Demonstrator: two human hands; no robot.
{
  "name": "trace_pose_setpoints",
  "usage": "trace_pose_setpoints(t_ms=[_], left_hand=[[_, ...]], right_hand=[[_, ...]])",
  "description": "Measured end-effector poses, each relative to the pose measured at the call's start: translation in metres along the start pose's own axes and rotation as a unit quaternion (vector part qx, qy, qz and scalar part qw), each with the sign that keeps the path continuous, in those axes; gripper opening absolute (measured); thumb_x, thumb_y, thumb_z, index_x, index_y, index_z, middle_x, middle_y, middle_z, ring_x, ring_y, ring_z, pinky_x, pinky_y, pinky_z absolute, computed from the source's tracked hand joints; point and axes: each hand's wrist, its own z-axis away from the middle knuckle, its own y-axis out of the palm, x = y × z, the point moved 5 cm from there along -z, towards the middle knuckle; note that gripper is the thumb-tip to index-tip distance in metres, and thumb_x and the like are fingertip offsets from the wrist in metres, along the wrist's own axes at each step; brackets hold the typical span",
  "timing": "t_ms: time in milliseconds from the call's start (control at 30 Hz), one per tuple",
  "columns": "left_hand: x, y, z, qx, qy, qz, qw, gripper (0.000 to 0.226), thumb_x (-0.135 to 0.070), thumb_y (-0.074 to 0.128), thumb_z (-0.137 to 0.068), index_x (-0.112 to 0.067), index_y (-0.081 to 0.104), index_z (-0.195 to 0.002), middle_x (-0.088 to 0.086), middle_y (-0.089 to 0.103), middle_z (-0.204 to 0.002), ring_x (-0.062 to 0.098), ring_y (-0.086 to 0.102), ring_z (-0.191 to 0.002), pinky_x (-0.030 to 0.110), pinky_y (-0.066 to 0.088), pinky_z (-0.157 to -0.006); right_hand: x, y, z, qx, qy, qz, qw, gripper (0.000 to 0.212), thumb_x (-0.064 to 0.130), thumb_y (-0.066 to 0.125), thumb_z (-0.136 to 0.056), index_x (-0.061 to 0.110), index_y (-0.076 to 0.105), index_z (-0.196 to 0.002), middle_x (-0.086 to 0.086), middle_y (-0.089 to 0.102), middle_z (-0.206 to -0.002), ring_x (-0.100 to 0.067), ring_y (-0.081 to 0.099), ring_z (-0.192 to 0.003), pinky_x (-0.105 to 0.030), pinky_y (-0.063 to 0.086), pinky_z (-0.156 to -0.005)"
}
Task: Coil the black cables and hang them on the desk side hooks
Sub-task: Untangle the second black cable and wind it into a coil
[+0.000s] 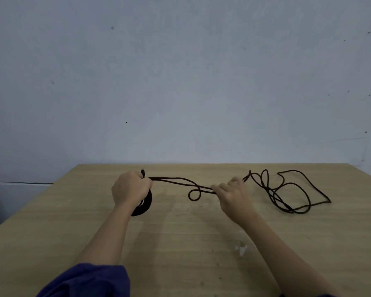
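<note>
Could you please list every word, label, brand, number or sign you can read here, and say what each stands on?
None: no word, label, brand, number or sign can be read.
The black cable, the wooden desk and the wall carry no print.
The plug above the left hand is too small to show any marking.
</note>
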Motion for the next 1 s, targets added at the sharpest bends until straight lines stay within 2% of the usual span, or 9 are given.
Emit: trace_pose_setpoints(t_ms=[67, 133, 267, 367, 467, 600, 667, 867, 1000], left_hand=[[-0.001, 0.0, 0.001, -0.009, -0.002, -0.003, 1.0, 0.008, -0.019, 0.06, -0.069, -0.012, 0.064, -0.067, 0.005, 0.058, -0.065, 0.03, 0.054, -0.071, 0.026, 0.035, -0.06], [-0.003, 0.002, 0.003, -0.01, -0.003, -0.003, 1.0, 0.009, -0.018, 0.059, -0.07, -0.012, 0.065, -0.069, 0.002, 0.055, -0.062, 0.03, 0.053, -0.071, 0.026, 0.034, -0.059], [0.001, 0.004, 0.004, -0.014, -0.02, 0.007, 1.0, 0.011, -0.017, 0.058, -0.071, -0.011, 0.061, -0.062, 0.003, 0.054, -0.06, 0.031, 0.055, -0.071, 0.027, 0.034, -0.057], [0.004, 0.006, 0.003, -0.015, -0.029, 0.01, 0.999, 0.02, -0.017, 0.058, -0.072, -0.01, 0.052, -0.054, 0.004, 0.054, -0.058, 0.031, 0.056, -0.068, 0.025, 0.031, -0.052], [0.008, 0.008, 0.002, -0.016, -0.042, 0.003, 0.999, 0.019, -0.018, 0.056, -0.074, -0.008, 0.056, -0.057, 0.005, 0.056, -0.059, 0.029, 0.056, -0.065, 0.024, 0.032, -0.051], [0.017, 0.012, 0.001, -0.003, -0.064, -0.017, 0.998, 0.015, -0.02, 0.054, -0.076, -0.009, 0.061, -0.068, 0.007, 0.062, -0.071, 0.029, 0.058, -0.071, 0.026, 0.037, -0.059], [0.024, 0.012, 0.001, 0.005, -0.081, -0.031, 0.996, 0.014, -0.021, 0.052, -0.077, -0.011, 0.061, -0.072, 0.007, 0.063, -0.077, 0.029, 0.058, -0.076, 0.027, 0.04, -0.063], [0.037, 0.012, -0.001, 0.013, -0.105, -0.059, 0.993, 0.021, -0.023, 0.048, -0.084, -0.009, 0.063, -0.078, 0.011, 0.066, -0.089, 0.03, 0.06, -0.081, 0.028, 0.043, -0.067], [0.076, -0.006, -0.009, -0.005, -0.172, -0.065, 0.983, 0.028, -0.024, 0.047, -0.088, -0.004, 0.066, -0.092, 0.017, 0.066, -0.105, 0.033, 0.062, -0.098, 0.031, 0.044, -0.074]], right_hand=[[0.0, 0.003, -0.003, 0.059, 0.033, -0.049, 0.996, 0.013, 0.003, 0.074, -0.069, 0.01, 0.071, -0.08, -0.003, 0.063, -0.057, -0.025, 0.059, -0.053, -0.029, 0.038, -0.062], [-0.005, 0.006, -0.003, 0.156, 0.116, -0.154, 0.969, 0.015, 0.023, 0.062, -0.086, 0.012, 0.072, -0.089, -0.005, 0.069, -0.072, -0.023, 0.063, -0.073, -0.028, 0.032, -0.065], [-0.005, 0.011, 0.0, 0.246, 0.211, -0.346, 0.88, 0.036, 0.047, 0.06, -0.085, 0.018, 0.067, -0.065, 0.006, 0.053, -0.054, -0.008, 0.046, -0.053, -0.023, 0.032, -0.057], [-0.003, 0.008, -0.002, 0.245, 0.185, -0.289, 0.907, 0.026, 0.03, 0.062, -0.088, 0.013, 0.066, -0.069, 0.003, 0.06, -0.06, -0.007, 0.046, -0.051, -0.018, 0.031, -0.052], [0.002, 0.012, -0.001, 0.266, 0.133, -0.174, 0.939, 0.024, 0.027, 0.057, -0.092, 0.004, 0.064, -0.088, -0.01, 0.068, -0.083, -0.022, 0.057, -0.076, -0.026, 0.036, -0.067], [0.01, -0.003, 0.006, -0.003, 0.004, -0.057, 0.998, 0.021, 0.018, 0.056, -0.085, 0.008, 0.053, -0.067, -0.002, 0.054, -0.051, -0.02, 0.053, -0.048, -0.043, 0.055, -0.071], [0.011, -0.007, 0.016, -0.075, -0.047, -0.057, 0.994, 0.023, 0.02, 0.04, -0.097, 0.013, 0.045, -0.075, -0.002, 0.052, -0.056, -0.018, 0.051, -0.051, -0.045, 0.048, -0.089], [0.018, -0.016, 0.033, -0.087, -0.151, -0.049, 0.983, 0.004, 0.012, 0.045, -0.093, 0.01, 0.048, -0.093, -0.012, 0.066, -0.085, -0.021, 0.063, -0.079, -0.039, 0.052, -0.091], [-0.031, -0.027, 0.047, -0.088, -0.086, -0.031, 0.992, 0.011, 0.001, 0.036, -0.088, 0.008, 0.045, -0.091, -0.019, 0.063, -0.091, -0.024, 0.051, -0.09, -0.029, 0.05, -0.08]])
